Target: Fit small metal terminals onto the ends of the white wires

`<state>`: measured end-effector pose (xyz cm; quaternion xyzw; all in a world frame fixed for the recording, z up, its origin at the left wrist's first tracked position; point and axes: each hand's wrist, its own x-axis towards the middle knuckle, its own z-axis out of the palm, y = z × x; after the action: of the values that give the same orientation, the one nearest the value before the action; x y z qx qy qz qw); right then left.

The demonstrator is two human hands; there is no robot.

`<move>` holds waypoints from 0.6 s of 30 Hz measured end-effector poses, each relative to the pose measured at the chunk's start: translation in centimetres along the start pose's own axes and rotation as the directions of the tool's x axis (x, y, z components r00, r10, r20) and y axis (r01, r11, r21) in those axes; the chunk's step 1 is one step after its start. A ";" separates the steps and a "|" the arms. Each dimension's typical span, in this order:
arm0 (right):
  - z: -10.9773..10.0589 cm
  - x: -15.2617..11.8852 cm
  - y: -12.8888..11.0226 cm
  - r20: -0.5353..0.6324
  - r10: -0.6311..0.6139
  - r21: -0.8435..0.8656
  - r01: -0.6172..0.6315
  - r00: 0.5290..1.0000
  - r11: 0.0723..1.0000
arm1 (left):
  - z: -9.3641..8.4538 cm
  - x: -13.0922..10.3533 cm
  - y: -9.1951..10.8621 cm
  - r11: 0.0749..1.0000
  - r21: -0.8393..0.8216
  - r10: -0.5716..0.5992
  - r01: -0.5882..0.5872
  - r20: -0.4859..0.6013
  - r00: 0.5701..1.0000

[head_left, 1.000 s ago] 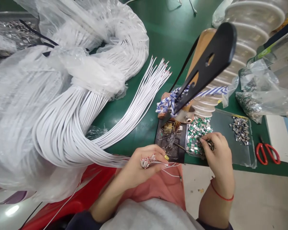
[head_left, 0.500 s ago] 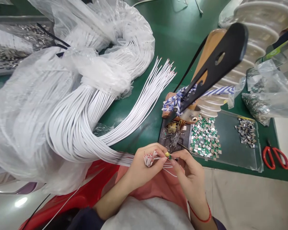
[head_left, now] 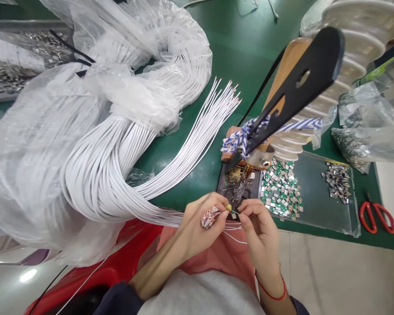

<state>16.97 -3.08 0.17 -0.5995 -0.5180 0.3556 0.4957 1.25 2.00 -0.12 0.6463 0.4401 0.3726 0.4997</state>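
Observation:
My left hand (head_left: 202,223) is closed around a bundle of white cables, whose stripped red-and-white ends (head_left: 210,217) stick out of the fist. Just past its fingertips is a small yellow and green piece (head_left: 229,207). My right hand (head_left: 259,227) pinches something thin close to that piece; its exact shape is too small to tell. The fingertips of both hands are a short gap apart, below a dark tray (head_left: 255,188) at the foot of a clamped black and wooden stand (head_left: 302,83). The cables run left into a large white coil (head_left: 101,175).
Small green and silver boards (head_left: 282,188) and metal shells (head_left: 338,181) lie on a flat tray (head_left: 318,197). Red-handled scissors (head_left: 377,216) are at the right. A ribbed clear hose (head_left: 348,48) hangs behind the stand. Plastic bags (head_left: 364,144) sit far right.
My right hand's fingertips have drawn slightly away from the left ones. The bundle ends in my left hand have turned and shifted a little right.

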 end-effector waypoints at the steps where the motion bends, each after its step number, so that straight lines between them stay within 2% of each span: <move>1: 0.1 0.1 -0.1 -0.007 0.006 0.016 -0.006 1.000 1.000 | 0.0 0.1 0.1 1.000 0.001 0.009 -0.009 0.004 1.000; 7: 0.8 0.4 -0.4 -0.069 0.022 0.059 -0.018 0.997 0.998 | -0.3 0.4 0.5 0.998 -0.014 0.059 -0.059 -0.004 0.998; 12: 0.9 0.4 -0.6 -0.078 0.003 0.059 0.001 0.997 0.998 | -0.3 0.4 0.6 0.997 -0.017 0.078 -0.079 -0.035 0.996; 18: 0.9 0.4 -0.5 -0.077 -0.029 0.060 0.034 0.997 0.998 | -0.1 0.3 0.5 0.997 -0.058 0.051 -0.053 -0.038 0.998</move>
<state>16.05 -2.51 0.43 -0.5890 -0.4971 0.3402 0.5388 1.35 2.25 0.36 0.6356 0.4212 0.4100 0.5005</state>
